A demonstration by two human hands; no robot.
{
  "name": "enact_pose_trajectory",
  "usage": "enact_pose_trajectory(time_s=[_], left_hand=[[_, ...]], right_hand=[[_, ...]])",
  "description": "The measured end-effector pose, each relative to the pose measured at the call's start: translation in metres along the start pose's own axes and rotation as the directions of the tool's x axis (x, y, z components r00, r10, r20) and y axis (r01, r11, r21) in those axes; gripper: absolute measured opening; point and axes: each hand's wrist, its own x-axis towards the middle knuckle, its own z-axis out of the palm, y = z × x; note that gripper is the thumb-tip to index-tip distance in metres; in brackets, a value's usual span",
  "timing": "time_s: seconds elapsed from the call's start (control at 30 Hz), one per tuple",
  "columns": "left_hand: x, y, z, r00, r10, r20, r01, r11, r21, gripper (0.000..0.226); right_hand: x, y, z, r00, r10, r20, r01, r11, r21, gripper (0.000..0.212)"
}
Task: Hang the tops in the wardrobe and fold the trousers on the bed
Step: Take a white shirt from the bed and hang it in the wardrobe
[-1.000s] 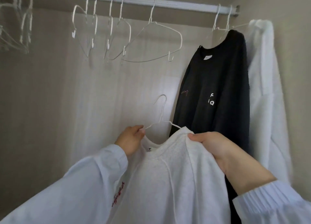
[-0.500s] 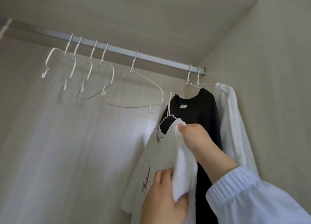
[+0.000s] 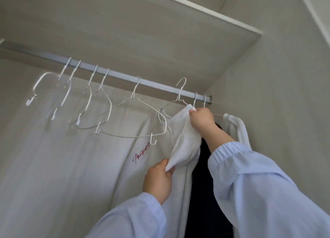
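Observation:
A white top with red script lettering is on a white wire hanger, raised to the grey wardrobe rail. The hanger's hook stands level with the rail; I cannot tell whether it rests on it. My right hand grips the top's shoulder near the collar, just under the rail. My left hand holds a fold of the same top lower down. A black top and a white garment hang to the right, partly hidden by my right arm.
Several empty white wire hangers hang along the rail to the left. The wardrobe's shelf underside is close above the rail. The right side wall stands just beyond the hung garments.
My right hand has lifted the top and hanger up to the rail. My left hand followed upward, still holding the cloth. The view has tilted further up.

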Motion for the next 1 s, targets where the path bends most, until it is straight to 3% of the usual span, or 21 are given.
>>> enact_pose_trajectory(time_s=[0.37,0.57,0.73,0.8,0.9,1.0], left_hand=[[0.009,-0.027,-0.001,0.991,-0.037,0.128,0.029,0.998,0.062,0.010],[0.005,-0.023,-0.008,0.985,-0.022,0.171,0.020,1.000,0.011,0.019],[-0.011,-0.021,-0.027,0.990,0.003,0.140,0.019,0.988,-0.153,0.008],[-0.022,-0.018,-0.037,0.996,-0.016,0.090,0.031,0.984,-0.176,0.013],[-0.041,-0.015,-0.046,0.992,-0.080,0.101,0.097,0.981,-0.167,0.016],[-0.060,-0.009,-0.049,0.991,-0.108,0.081,0.117,0.985,-0.127,0.017]], right_hand=[[0.011,0.023,0.025,0.998,0.058,0.024,-0.053,0.983,-0.177,0.033],[0.010,0.020,0.014,0.999,0.041,0.025,-0.039,0.996,-0.085,0.030],[-0.029,0.020,0.004,0.977,0.129,0.171,-0.178,0.933,0.313,0.040],[-0.070,0.030,0.007,0.969,0.058,0.239,-0.134,0.940,0.314,0.034],[-0.134,0.058,0.021,0.955,-0.001,0.297,-0.042,0.989,0.141,0.026],[-0.180,0.088,0.036,0.951,0.048,0.307,-0.113,0.973,0.200,0.033]])
